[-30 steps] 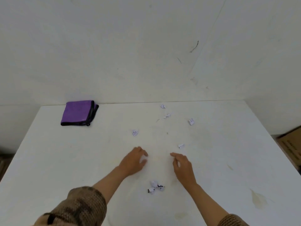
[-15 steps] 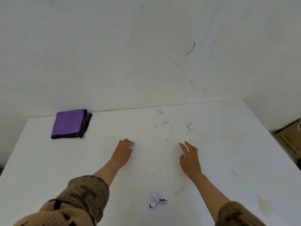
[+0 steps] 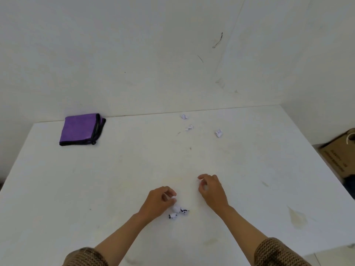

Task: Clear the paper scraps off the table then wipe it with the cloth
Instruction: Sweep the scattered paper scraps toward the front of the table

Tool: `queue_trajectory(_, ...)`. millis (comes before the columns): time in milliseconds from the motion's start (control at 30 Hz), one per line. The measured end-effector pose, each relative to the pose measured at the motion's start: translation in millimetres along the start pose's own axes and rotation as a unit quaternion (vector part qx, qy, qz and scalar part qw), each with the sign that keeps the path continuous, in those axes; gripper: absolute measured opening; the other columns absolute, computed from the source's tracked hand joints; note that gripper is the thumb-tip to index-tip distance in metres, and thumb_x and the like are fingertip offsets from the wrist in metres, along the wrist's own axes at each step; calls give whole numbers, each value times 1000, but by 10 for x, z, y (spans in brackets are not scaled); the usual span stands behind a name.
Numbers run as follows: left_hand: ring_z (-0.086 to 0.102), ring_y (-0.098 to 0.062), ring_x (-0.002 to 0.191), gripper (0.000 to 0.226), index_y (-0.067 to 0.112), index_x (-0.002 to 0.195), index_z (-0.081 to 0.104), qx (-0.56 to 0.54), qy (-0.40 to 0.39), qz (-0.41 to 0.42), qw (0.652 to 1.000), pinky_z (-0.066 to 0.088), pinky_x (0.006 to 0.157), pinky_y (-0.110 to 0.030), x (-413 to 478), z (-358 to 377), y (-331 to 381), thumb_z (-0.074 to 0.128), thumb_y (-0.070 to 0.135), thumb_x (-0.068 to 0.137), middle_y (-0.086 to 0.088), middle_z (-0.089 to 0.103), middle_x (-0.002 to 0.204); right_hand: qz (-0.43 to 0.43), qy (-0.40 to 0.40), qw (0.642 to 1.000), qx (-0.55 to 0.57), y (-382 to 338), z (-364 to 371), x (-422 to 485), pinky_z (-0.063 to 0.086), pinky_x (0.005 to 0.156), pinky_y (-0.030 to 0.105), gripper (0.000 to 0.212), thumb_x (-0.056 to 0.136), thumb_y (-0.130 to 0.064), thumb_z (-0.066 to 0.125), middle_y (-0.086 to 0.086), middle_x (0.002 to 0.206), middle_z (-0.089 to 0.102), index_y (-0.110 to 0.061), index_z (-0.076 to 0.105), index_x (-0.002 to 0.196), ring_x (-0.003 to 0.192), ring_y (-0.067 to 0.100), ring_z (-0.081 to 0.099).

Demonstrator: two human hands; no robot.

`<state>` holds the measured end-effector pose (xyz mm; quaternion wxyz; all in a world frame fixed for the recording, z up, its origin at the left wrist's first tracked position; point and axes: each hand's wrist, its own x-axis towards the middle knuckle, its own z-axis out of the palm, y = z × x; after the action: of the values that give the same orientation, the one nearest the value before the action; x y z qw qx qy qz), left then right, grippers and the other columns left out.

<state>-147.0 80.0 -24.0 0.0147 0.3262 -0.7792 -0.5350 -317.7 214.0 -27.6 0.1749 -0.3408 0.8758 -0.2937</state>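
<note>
found the left hand (image 3: 159,200) near the desk's (image 3: 57,189) front edge, fingers curled, pinching a white scrap (image 3: 173,199) just above a small pile of scraps (image 3: 178,212). saw the right hand (image 3: 211,191) just beside it, fingers curled round a second scrap (image 3: 206,187), barely showing. counted three loose scraps (image 3: 189,127) by the far edge. spotted the folded purple cloth (image 3: 78,129) at the far left corner, well apart from both hands. noted a cardboard box (image 3: 340,156) beyond the right edge and brownish stains (image 3: 296,219) toward the front right corner.

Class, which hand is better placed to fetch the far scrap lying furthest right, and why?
Right, probably: the right hand is nearer that scrap; the left hand is at the near pile.
</note>
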Motion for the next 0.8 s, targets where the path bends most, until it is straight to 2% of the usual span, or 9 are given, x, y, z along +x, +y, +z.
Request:
queue_trajectory(67, 56, 4, 66, 9, 25, 82, 67, -3, -5, -6, 1000, 43, 62, -7, -93, 69, -20, 70, 17, 80, 7, 67, 84, -65, -16, 998, 17, -22, 69, -137, 36, 75, 8, 21, 83, -6, 56, -3, 89, 58, -15, 65, 99, 83, 2, 43)
queue_trajectory(167, 60, 3, 71, 10, 28, 85, 65, -10, -19, -12, 1000, 45, 64, -8, -168, 136, 0, 69, 20, 81, 8, 65, 88, -130, -27, 991, 30, -41, 180, -320, 33, 78, 2, 18, 80, -7, 56, -3, 84, 60, -14, 68, 92, 85, -6, 37)
queue_trajectory(333, 55, -1, 75, 9, 34, 82, 60, 69, -28, 13, 997, 41, 67, -6, -7, 123, 75, 60, 27, 88, 10, 57, 89, -148, -65, 986, 44, -23, 206, -370, 36, 79, 7, 37, 81, -33, 39, -11, 85, 51, -16, 69, 93, 88, -7, 39)
queue_trajectory(433, 51, 0, 71, 10, 31, 81, 57, 104, -11, 26, 994, 39, 66, -5, 233, 23, 123, 57, 27, 91, 13, 51, 85, -140, -16, 989, 46, -12, 92, -99, 37, 84, 9, 32, 81, -27, 41, -6, 88, 58, -15, 69, 91, 91, -1, 43)
queue_trajectory(500, 50, 0, 70, 10, 29, 82, 57, 120, -2, 32, 992, 38, 67, -3, 406, -62, 157, 55, 27, 92, 13, 49, 83, -117, 25, 992, 27, -12, -42, 206, 39, 86, 20, 29, 81, -20, 44, 0, 93, 64, -15, 69, 94, 95, 8, 47)
queue_trajectory(567, 49, 0, 70, 14, 32, 79, 55, 128, 1, 33, 991, 38, 66, -5, 568, -133, 174, 54, 27, 92, 11, 50, 84, -77, 66, 995, -23, -34, -208, 556, 37, 87, 28, 36, 79, -19, 44, 4, 107, 65, -15, 66, 107, 105, 20, 52)
queue_trajectory(633, 49, -1, 70, 18, 35, 77, 53, 130, 8, 38, 991, 38, 65, -7, 714, -196, 178, 54, 26, 92, 6, 52, 86, -15, 58, 994, -96, -42, -374, 921, 32, 97, 36, 48, 84, -24, 44, 9, 135, 50, -15, 49, 131, 125, 28, 41)
queue_trajectory(700, 48, -2, 74, 16, 35, 79, 53, 139, 15, 51, 989, 37, 66, -8, 841, -252, 163, 54, 26, 92, 7, 52, 87, 55, 16, 986, -155, -23, -510, 1266, 23, 108, 42, 60, 92, -27, 45, 7, 155, 16, -22, 20, 147, 139, 29, 18)
queue_trajectory(800, 40, -4, 83, 10, 26, 87, 64, 172, 55, 95, 979, 34, 73, -10, 1009, -318, 98, 55, 24, 92, 12, 51, 85, 108, -45, 979, -168, 4, -595, 1623, 17, 112, 47, 67, 96, -28, 40, 5, 157, -11, -30, -3, 148, 143, 30, -1)
